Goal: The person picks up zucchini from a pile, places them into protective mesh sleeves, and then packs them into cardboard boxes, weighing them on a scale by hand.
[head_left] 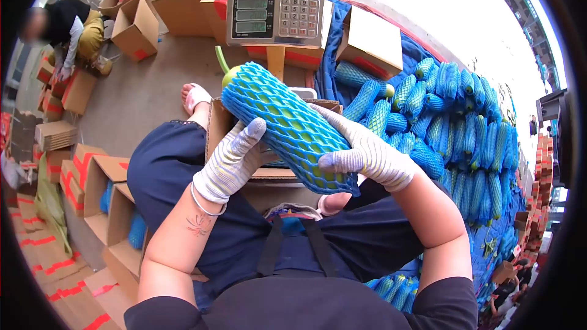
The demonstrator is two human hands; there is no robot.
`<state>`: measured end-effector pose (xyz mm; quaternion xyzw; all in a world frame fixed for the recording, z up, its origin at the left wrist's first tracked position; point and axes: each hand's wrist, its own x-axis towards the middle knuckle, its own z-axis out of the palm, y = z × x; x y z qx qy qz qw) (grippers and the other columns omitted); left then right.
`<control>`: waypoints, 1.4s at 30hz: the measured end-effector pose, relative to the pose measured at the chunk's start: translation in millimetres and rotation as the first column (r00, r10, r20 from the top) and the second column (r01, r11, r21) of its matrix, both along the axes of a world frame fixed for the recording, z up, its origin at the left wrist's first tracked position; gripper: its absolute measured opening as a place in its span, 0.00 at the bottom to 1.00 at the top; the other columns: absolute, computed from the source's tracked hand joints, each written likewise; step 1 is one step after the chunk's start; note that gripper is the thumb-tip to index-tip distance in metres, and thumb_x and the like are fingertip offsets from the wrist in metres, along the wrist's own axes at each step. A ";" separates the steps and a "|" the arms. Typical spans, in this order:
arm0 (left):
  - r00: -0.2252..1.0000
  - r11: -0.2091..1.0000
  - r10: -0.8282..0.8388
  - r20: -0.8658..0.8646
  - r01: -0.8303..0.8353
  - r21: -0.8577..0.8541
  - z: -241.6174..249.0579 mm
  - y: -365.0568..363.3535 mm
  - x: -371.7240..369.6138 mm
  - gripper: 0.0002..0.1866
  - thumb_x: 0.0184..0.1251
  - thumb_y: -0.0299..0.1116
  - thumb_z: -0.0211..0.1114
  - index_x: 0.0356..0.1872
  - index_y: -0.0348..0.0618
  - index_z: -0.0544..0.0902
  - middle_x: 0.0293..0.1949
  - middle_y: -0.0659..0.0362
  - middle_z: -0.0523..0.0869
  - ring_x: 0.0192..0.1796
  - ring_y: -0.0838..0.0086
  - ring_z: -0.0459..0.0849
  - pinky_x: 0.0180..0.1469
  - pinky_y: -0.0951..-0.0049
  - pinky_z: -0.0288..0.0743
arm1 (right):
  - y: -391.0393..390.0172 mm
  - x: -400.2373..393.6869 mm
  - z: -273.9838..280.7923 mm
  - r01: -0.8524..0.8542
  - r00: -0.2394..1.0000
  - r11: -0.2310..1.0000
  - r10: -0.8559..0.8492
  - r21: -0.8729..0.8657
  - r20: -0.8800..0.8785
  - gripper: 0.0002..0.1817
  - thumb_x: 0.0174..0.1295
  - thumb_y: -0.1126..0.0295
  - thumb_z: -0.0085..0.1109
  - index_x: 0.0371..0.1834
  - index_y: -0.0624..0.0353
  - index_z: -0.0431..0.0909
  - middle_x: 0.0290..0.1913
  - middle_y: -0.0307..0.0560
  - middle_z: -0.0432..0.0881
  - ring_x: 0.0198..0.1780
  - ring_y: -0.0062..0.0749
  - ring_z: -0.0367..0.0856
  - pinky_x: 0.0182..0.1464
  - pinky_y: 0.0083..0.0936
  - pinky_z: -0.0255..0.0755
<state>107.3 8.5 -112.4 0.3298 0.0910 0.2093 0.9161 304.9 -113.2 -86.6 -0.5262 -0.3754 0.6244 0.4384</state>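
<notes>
A long green gourd in a blue foam net sleeve (287, 125) is held up at a slant in front of me, its stem end to the upper left. My left hand (235, 162), in a striped white glove, presses against its left side. On the right side, my gloved right hand (370, 153) wraps its fingers and thumb around the lower part. Beneath the gourd is an open cardboard box (215, 125), mostly hidden by the gourd and my hands. Just beyond stands a digital scale display (275, 17) with a keypad.
Many netted gourds (452, 116) lie piled on a blue cloth (330, 43) to the right. Cardboard boxes (137, 27) stand behind and left, some with red tape. A co-worker (76, 27) bends over boxes at the far left. Flat cartons (55, 269) cover the lower left floor.
</notes>
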 end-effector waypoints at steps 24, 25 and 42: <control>0.563 -0.032 0.742 -0.365 0.572 0.819 -5.2 89.4 -72.9 0.33 0.63 0.51 0.67 0.61 0.35 0.76 0.58 0.43 0.80 0.59 0.48 0.78 0.65 0.61 0.70 | -35.6 60.7 -31.3 -0.055 0.275 0.980 0.198 -0.190 0.941 0.31 0.64 0.38 0.53 0.42 0.58 0.84 0.36 0.57 0.86 0.43 0.53 0.84 0.47 0.42 0.77; 0.526 -0.048 0.734 -0.430 0.671 0.740 -8.3 102.5 -71.4 0.34 0.63 0.56 0.65 0.59 0.35 0.78 0.56 0.43 0.81 0.58 0.49 0.79 0.64 0.60 0.71 | -34.6 58.9 -35.9 -0.072 0.269 0.953 0.303 -0.295 0.914 0.33 0.65 0.36 0.50 0.40 0.58 0.85 0.34 0.58 0.85 0.42 0.53 0.84 0.47 0.42 0.77; 0.410 0.173 0.510 -0.756 0.812 0.557 -90.3 202.2 -98.7 0.29 0.66 0.56 0.57 0.35 0.32 0.86 0.32 0.39 0.85 0.36 0.45 0.83 0.44 0.56 0.74 | 62.0 17.0 -99.2 0.138 0.492 0.989 -0.019 -0.057 0.871 0.14 0.58 0.62 0.59 0.35 0.63 0.85 0.31 0.61 0.85 0.36 0.52 0.86 0.44 0.39 0.77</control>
